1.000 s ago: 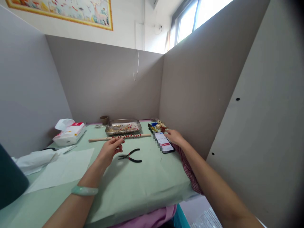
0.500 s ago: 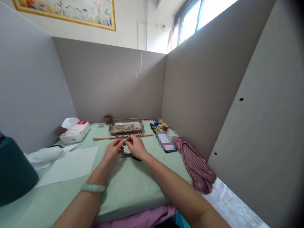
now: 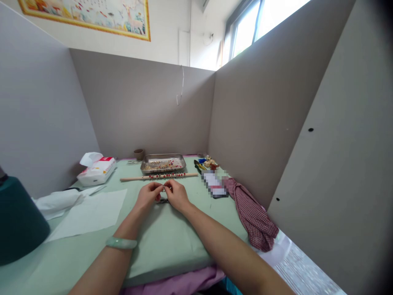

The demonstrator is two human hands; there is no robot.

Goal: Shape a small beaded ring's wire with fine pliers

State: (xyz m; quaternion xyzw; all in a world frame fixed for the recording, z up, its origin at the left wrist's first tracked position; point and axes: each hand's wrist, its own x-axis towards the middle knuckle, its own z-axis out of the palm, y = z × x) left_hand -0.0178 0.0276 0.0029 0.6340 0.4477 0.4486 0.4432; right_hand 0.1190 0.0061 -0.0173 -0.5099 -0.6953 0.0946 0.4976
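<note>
My left hand (image 3: 149, 194) and my right hand (image 3: 176, 194) meet fingertip to fingertip over the green table cover (image 3: 172, 241). Both are closed in a pinch. Whatever lies between the fingers is too small to make out. Under them, partly covered by my right hand, is a dark-handled tool (image 3: 163, 201), perhaps pliers. Just beyond my fingers a wooden stick (image 3: 135, 178) lies crosswise with red beads (image 3: 172, 175) along its middle. Behind it stands a metal tray (image 3: 163, 156) holding scattered small red and gold-coloured pieces.
At left are a tissue pack (image 3: 97, 170), white paper (image 3: 92, 215) and a dark green object (image 3: 20, 221). A brown cup (image 3: 139, 154) stands behind. Rightward lie yellow-and-black pliers (image 3: 200, 165), a blurred-out phone-like object (image 3: 214, 183) and a checked cloth (image 3: 254, 217). Grey partitions (image 3: 147, 98) surround the table.
My hands have shifted slightly, the right a little lower and nearer to me. Less of the tool beneath shows now. Both hands stay pinched together.
</note>
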